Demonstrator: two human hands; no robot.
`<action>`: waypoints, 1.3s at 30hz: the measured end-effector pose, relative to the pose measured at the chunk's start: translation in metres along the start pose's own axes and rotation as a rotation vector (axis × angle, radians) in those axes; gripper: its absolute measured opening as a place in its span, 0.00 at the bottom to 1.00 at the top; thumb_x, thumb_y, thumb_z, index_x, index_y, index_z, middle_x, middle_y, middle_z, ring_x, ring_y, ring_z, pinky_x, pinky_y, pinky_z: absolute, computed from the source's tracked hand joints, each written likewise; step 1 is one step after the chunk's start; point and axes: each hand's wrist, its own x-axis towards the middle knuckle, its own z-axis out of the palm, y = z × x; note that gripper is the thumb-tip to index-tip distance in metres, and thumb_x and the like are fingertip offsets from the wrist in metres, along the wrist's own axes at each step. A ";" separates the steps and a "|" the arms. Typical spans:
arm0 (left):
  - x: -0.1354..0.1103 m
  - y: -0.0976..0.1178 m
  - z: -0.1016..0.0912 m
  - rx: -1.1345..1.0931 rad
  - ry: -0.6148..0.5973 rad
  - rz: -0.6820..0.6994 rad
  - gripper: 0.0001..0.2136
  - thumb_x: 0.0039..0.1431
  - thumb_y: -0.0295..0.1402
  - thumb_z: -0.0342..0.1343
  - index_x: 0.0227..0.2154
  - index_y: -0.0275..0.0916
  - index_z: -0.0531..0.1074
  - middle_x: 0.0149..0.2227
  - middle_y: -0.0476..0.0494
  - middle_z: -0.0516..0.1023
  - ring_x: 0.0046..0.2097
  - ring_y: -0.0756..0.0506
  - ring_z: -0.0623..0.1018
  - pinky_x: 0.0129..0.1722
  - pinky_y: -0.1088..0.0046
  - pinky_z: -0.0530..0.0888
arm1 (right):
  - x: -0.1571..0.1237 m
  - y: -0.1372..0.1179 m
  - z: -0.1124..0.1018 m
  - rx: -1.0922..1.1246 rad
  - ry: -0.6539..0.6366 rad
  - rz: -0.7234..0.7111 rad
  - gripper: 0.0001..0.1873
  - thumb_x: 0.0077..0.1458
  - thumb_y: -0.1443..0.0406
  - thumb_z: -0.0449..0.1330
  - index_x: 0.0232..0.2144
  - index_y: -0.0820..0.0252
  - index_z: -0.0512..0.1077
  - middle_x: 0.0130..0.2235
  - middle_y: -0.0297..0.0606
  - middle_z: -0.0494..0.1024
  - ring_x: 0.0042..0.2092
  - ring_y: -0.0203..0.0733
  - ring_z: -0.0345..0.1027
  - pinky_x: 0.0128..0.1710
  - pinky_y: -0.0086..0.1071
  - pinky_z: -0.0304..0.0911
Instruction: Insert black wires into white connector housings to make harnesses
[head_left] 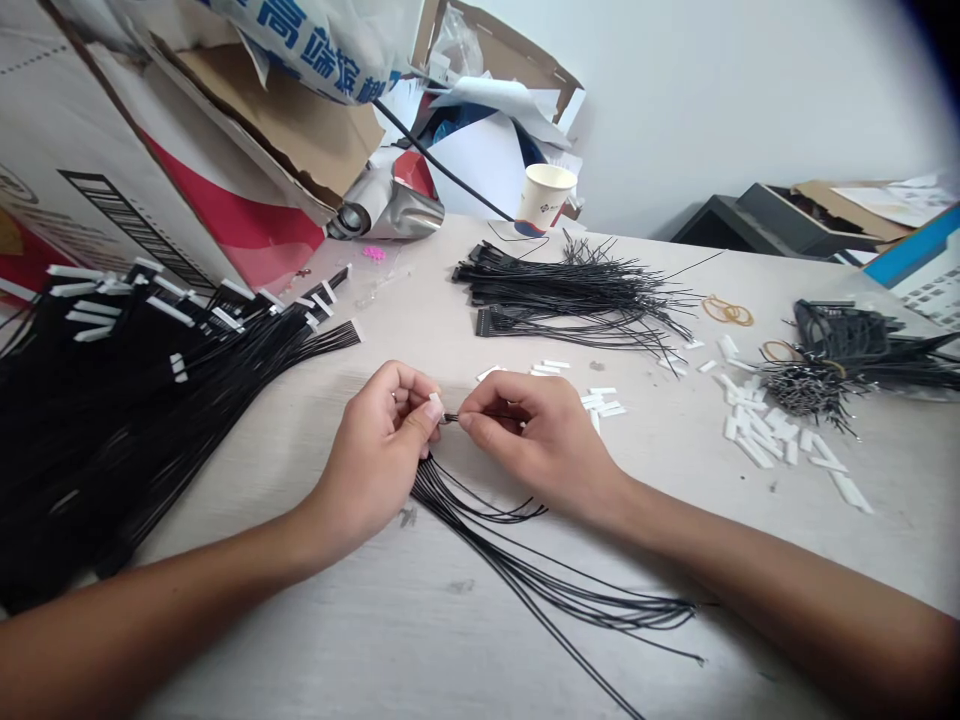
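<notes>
Nearest were some loose black wires point(517, 552) fanned over the desk point(315, 640), to the near right of the white connector point(436, 403), so I'll use that as the landmark. It sat in the left hand point(379, 440), with the fingers clamped on it. Just right of it, the right hand point(544, 440) had its fingers together, pinching a thin black wire point(452, 417).

Left of the connector was a huge heap of black harnesses point(187, 400) with white ends. Well to its right, small white pieces point(757, 430) lay loose by the dozen, and past those sat a banded wire bunch point(814, 385). Straight beyond the connector was a fat pile of black wires point(562, 295).

Now the containers, all farther off than the connector. Beyond and right of it stood a paper cup point(546, 195); couldn't tell what was inside. Far left, a red-and-white carton point(90, 120) had its flap open, contents hidden, with a blue-lettered plastic bag point(322, 50) above it. Far right, a dark open box point(795, 220) had cardboard and papers point(896, 205) on top. Farthest back, an open cardboard box point(517, 50) held crumpled clear plastic point(457, 45).
</notes>
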 end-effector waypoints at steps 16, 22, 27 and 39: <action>0.000 0.001 0.001 -0.026 0.045 -0.010 0.04 0.56 0.25 0.56 0.29 0.39 0.67 0.23 0.54 0.70 0.24 0.52 0.70 0.25 0.75 0.68 | -0.001 -0.004 -0.004 -0.209 -0.018 -0.055 0.06 0.53 0.72 0.57 0.26 0.62 0.71 0.25 0.32 0.73 0.27 0.33 0.63 0.27 0.28 0.57; 0.001 -0.010 0.001 -0.191 0.080 -0.022 0.04 0.60 0.28 0.54 0.32 0.41 0.64 0.28 0.53 0.72 0.27 0.52 0.70 0.27 0.75 0.68 | -0.018 -0.034 -0.020 -0.650 -0.035 -0.247 0.06 0.57 0.69 0.54 0.30 0.62 0.71 0.34 0.42 0.75 0.34 0.41 0.64 0.29 0.33 0.54; 0.000 -0.010 0.001 -0.202 0.105 -0.021 0.04 0.59 0.27 0.53 0.32 0.42 0.64 0.31 0.53 0.73 0.27 0.52 0.71 0.26 0.76 0.68 | -0.032 -0.032 -0.002 -0.531 -0.436 -0.091 0.09 0.54 0.73 0.54 0.22 0.61 0.64 0.23 0.32 0.67 0.22 0.32 0.52 0.23 0.31 0.46; -0.001 -0.006 0.002 -0.089 0.084 0.008 0.04 0.61 0.26 0.50 0.31 0.41 0.63 0.30 0.53 0.71 0.29 0.52 0.70 0.28 0.76 0.68 | -0.027 -0.016 0.017 -0.574 -0.386 -0.067 0.07 0.53 0.72 0.52 0.24 0.62 0.66 0.24 0.33 0.69 0.23 0.32 0.51 0.24 0.31 0.43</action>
